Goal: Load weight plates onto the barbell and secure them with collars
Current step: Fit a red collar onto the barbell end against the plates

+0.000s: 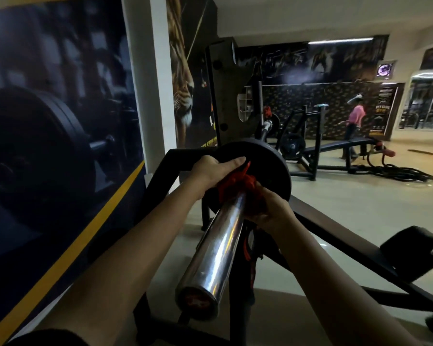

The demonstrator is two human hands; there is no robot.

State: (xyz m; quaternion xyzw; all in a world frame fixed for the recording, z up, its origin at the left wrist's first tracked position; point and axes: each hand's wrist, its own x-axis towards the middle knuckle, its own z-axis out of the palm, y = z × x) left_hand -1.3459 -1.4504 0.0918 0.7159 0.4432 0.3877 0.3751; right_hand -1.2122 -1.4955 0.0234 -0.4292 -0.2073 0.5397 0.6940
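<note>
Collar: I see the red collar (238, 181) on the sleeve, pressed right against the plate's near face.
Plate: one black plate (268, 161) is on the bar, upright, with the collar touching it.
Barbell: the chrome barbell (218, 245) sleeve runs from the plate toward me, its end cap low in the view.
Left hand: my left hand (215, 171) holds the collar from the left. The fingers (235, 161) lie together over its top and reach onto the plate. The thumb is hidden.
Right hand: my right hand (268, 208) holds the collar from the right and below, fingers curled tight around the red part.
Rack: the black rack frame (170, 158) stands behind my left wrist, near the wall.
Wall: a dark poster (48, 121) of a loaded bar fills the left side.
Farther out: there's a bench (360, 143) across the floor (360, 208), coiled ropes (398, 173) beside it, and a person in pink (355, 116) behind.
</note>
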